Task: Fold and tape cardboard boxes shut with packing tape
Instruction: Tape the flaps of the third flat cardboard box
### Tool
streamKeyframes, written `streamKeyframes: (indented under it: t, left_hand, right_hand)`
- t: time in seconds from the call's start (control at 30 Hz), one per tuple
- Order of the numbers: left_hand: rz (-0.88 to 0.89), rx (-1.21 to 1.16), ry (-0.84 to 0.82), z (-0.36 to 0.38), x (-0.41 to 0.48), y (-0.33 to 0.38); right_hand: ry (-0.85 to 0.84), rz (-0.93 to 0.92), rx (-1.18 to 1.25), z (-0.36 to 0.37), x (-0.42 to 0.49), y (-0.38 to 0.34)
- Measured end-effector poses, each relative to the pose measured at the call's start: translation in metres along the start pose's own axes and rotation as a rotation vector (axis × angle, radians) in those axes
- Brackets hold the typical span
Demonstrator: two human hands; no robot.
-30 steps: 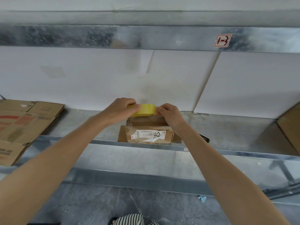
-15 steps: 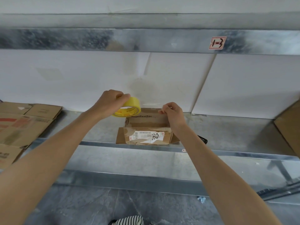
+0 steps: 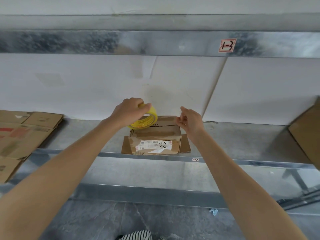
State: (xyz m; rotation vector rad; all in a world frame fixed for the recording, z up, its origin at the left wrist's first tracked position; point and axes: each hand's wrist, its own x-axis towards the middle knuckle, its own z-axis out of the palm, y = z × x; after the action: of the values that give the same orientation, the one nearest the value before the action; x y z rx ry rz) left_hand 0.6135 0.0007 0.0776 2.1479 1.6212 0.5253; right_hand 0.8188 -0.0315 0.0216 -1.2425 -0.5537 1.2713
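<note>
Tape roll in left grip

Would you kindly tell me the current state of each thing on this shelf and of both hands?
left hand: grips the tape roll above the box.
tape roll: held tilted.
right hand: fingers pinched together over the box's right rear corner; what they hold is unclear.
box: on the shelf, top folded down, side flaps splayed.
flattened cardboard: lying flat, left.

- Grey metal shelf.
- White wall panels behind the shelf.
- Metal beam above the shelf, with a red-edged label.
- Grey stone floor below the shelf.
</note>
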Motion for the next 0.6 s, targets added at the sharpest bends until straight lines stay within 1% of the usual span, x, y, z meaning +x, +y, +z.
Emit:
streamKeyframes:
  t: [0.07, 0.13, 0.27, 0.43, 0.6]
  left_hand:
    - [-0.018, 0.051, 0.012, 0.002, 0.003, 0.002]
    - [-0.025, 0.069, 0.031, 0.006, 0.004, 0.002]
    - [-0.016, 0.068, 0.026, 0.011, 0.003, 0.003]
    - [-0.049, -0.114, -0.056, 0.015, 0.000, 0.002]
    - [-0.053, -0.201, -0.099, 0.015, -0.002, 0.005]
  right_hand:
    - [0.017, -0.047, -0.251, -0.009, -0.003, 0.002]
    - [0.022, -0.055, -0.407, -0.019, -0.004, 0.009]
    - [0.012, -0.005, -0.389, -0.025, 0.001, 0.022]
    - [0.021, -0.004, -0.396, -0.026, 0.008, 0.028]
    - [0.021, 0.000, -0.420, -0.026, 0.010, 0.032]
